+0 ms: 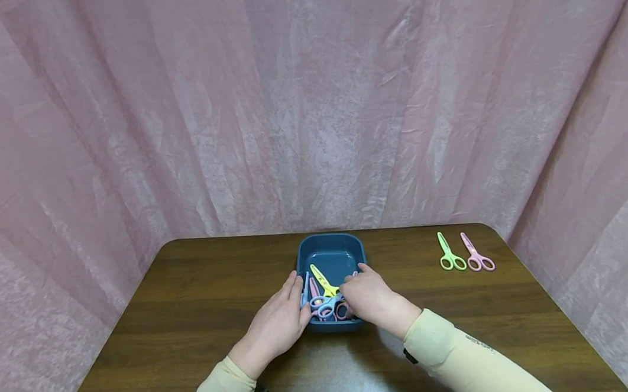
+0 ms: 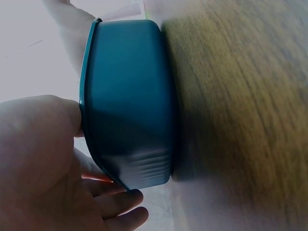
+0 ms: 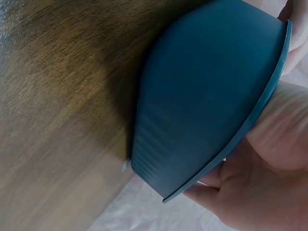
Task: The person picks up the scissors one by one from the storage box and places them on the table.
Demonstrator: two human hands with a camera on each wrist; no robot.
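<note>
A dark blue rectangular box (image 1: 335,327) stands on the table, with several small plastic scissors in its near half. Yellow scissors (image 1: 322,279) and light blue scissors (image 1: 327,306) lie on top, with pink scissors (image 1: 313,288) beside and under them. My left hand (image 1: 278,322) rests along the box's left rim, fingers fairly straight, thumb over the near part. My right hand (image 1: 369,294) reaches over the right rim, close to the light blue handles. From the right wrist, the box wall hides those fingertips, so I cannot tell whether they pinch any scissors.
Green scissors (image 1: 449,253) and another pink pair (image 1: 476,254) lie side by side at the table's back right, handles toward me. The brown wooden table (image 1: 202,296) ends at pink curtains (image 1: 320,113) behind and at the sides.
</note>
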